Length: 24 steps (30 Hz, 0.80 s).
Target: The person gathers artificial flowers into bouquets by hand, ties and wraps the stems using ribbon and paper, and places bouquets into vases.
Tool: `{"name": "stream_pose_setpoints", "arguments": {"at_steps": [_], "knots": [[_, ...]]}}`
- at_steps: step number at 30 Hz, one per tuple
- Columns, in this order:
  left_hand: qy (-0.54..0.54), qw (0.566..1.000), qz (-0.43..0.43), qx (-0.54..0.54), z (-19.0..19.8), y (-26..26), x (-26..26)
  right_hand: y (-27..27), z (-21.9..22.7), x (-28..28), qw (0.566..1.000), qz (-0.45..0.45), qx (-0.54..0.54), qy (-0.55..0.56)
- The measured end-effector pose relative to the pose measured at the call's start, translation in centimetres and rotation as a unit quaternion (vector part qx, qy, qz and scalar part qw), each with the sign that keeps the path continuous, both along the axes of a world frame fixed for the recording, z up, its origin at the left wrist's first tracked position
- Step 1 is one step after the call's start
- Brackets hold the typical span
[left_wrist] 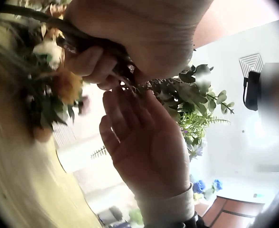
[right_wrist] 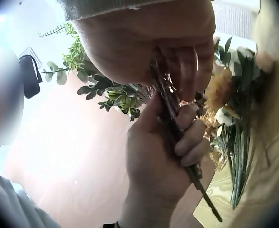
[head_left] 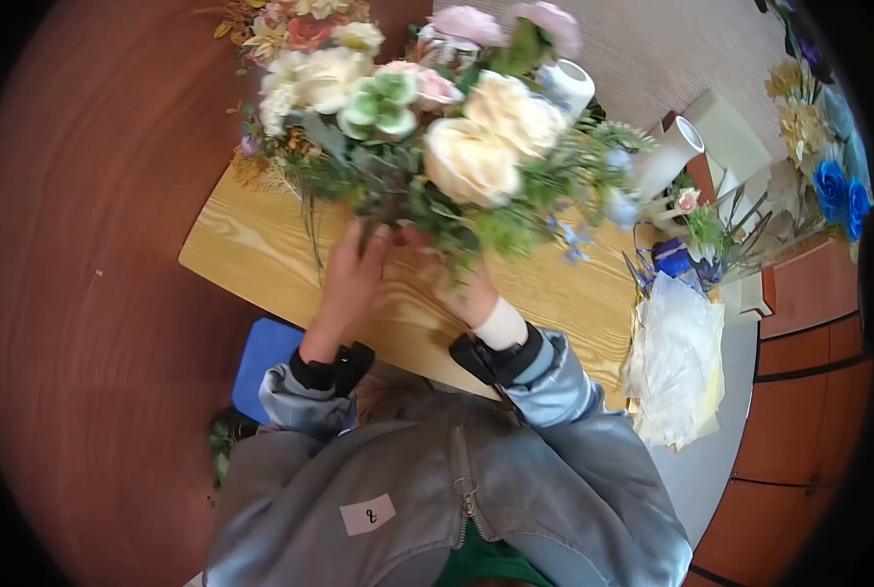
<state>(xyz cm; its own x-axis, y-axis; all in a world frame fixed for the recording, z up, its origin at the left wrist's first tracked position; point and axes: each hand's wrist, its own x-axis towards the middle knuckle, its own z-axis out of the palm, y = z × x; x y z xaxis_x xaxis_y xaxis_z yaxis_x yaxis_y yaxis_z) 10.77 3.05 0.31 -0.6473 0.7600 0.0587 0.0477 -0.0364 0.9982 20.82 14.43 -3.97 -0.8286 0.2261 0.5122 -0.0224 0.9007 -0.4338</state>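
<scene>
My left hand grips a bouquet by its bundled stems, held over the wooden table. Cream roses, pale pink blooms, a green flower, small blue flowers and leafy sprigs make up its head. In the right wrist view, the stem ends poke out below the left fist. My right hand is at the bundle just beside the left; in the left wrist view its palm shows, fingers mostly straight and fingertips at the stems. The bouquet partly hides both hands in the head view.
More flowers lie at the table's far left, beyond the bouquet. White vases stand at the back right. Pale wrapping sheets and a blue ribbon roll lie at the right edge. A blue stool is below the table's left side.
</scene>
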Motion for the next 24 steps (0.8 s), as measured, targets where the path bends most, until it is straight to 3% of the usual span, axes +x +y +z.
{"name": "stream_pose_setpoints", "arguments": {"at_steps": [1,2,3,4,5,6,7,9,11,14,19,22,24], "knots": [[0.001,1.000,0.004,0.003,-0.5,-0.4,-1.6,-0.2,-1.3,-2.0,0.982,0.009,-0.187,0.015],[0.024,0.999,0.024,0.023,-1.3,-0.7,-3.2,-0.4,-1.8,-3.8,0.929,0.017,-0.368,0.028],[0.045,0.997,0.045,0.042,-1.9,-0.9,-4.6,-0.9,-0.9,-5.2,0.930,0.021,-0.366,0.027],[0.045,0.997,0.049,0.043,-2.4,-1.1,-6.0,-1.3,0.1,-6.4,0.942,-0.033,-0.334,0.018],[-0.018,0.998,0.054,0.007,-2.6,-1.2,-7.2,-1.4,1.0,-7.3,0.950,-0.087,-0.300,0.009],[-0.081,0.995,0.058,-0.030,-3.1,-1.3,-8.2,-1.0,1.3,-7.9,0.986,-0.063,-0.154,0.002],[-0.081,0.994,0.061,-0.028,-4.6,-1.1,-9.1,-1.1,1.3,-8.5,0.986,-0.060,-0.152,0.001],[0.072,0.978,0.184,-0.069,-7.1,-0.2,-10.4,-0.9,0.7,-9.6,0.910,0.021,-0.413,0.013],[0.064,0.975,0.210,-0.026,-7.3,0.2,-10.2,-0.4,-1.0,-9.9,0.931,0.019,-0.365,0.007],[0.010,0.972,0.228,0.052,-7.0,0.7,-9.9,-0.9,-0.1,-9.3,0.911,0.017,-0.407,0.067],[-0.088,0.963,0.228,0.114,-6.1,2.0,-9.4,-1.4,3.6,-9.6,0.963,0.012,-0.248,0.108],[-0.071,0.978,0.192,0.049,-7.6,2.4,-10.0,-0.3,1.0,-11.0,0.973,0.014,-0.222,0.064],[0.125,0.961,0.233,-0.081,-7.2,2.6,-10.0,0.0,0.3,-11.2,0.979,0.015,-0.197,0.047]]}}
